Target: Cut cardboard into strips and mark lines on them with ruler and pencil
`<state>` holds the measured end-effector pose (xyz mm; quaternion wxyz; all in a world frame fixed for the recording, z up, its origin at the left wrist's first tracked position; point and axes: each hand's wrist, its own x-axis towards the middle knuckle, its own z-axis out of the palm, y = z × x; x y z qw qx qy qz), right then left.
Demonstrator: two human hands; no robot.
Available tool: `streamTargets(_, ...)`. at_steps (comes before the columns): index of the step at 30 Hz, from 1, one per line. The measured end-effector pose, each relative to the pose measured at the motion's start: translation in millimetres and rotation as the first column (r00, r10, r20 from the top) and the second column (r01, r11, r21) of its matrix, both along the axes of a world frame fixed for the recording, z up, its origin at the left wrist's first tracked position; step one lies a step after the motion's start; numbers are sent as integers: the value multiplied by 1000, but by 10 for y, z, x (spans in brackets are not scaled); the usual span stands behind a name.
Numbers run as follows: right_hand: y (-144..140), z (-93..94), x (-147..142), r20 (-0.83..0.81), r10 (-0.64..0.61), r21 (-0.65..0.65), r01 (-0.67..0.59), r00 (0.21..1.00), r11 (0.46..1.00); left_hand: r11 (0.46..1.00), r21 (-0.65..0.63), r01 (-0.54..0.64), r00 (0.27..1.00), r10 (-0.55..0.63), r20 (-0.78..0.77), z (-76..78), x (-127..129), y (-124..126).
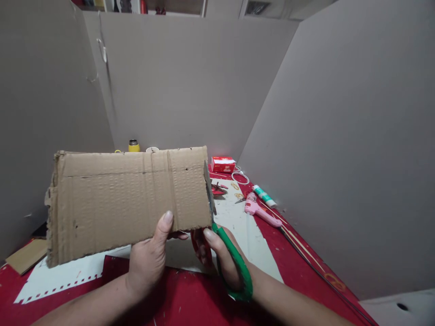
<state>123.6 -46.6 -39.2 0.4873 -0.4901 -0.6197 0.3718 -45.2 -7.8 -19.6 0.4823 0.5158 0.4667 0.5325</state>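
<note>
Corrugated cardboard sheet (127, 201), centre-left of frame, pinched at its lower edge by left hand (149, 260). Green-handled scissors (231, 260) gripped in right hand (220, 253), blades at its right edge. Probably light, stiff yet creasable; best gripped close to the cut.

Brown corrugated cardboard piece (129, 199), held upright above red table; green-handled scissors (231, 258) biting its right edge.

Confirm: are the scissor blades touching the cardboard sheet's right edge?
Touching. The head view shows the scissors, held in the right hand, with their blades running up along the right edge of the cardboard sheet, no gap visible. The left hand pinches its lower edge.
</note>
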Motion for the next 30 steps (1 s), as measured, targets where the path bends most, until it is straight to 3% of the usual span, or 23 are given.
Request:
streamTargets(10,-14,-113,-72,-164,6,-14,-9,986,1000,999,-25,30,994,-32,-107,65,-15,-7)
streamTargets(15,-18,-200,-109,-229,-3,-25,-2,973,1000,998,-29,47,997,-49,-64,34,-19,-13)
streamTargets(30,-51,-281,-148,-215,-31,-31,25,976,999,993,-71,92,994,-96,-61,46,-8,-20)
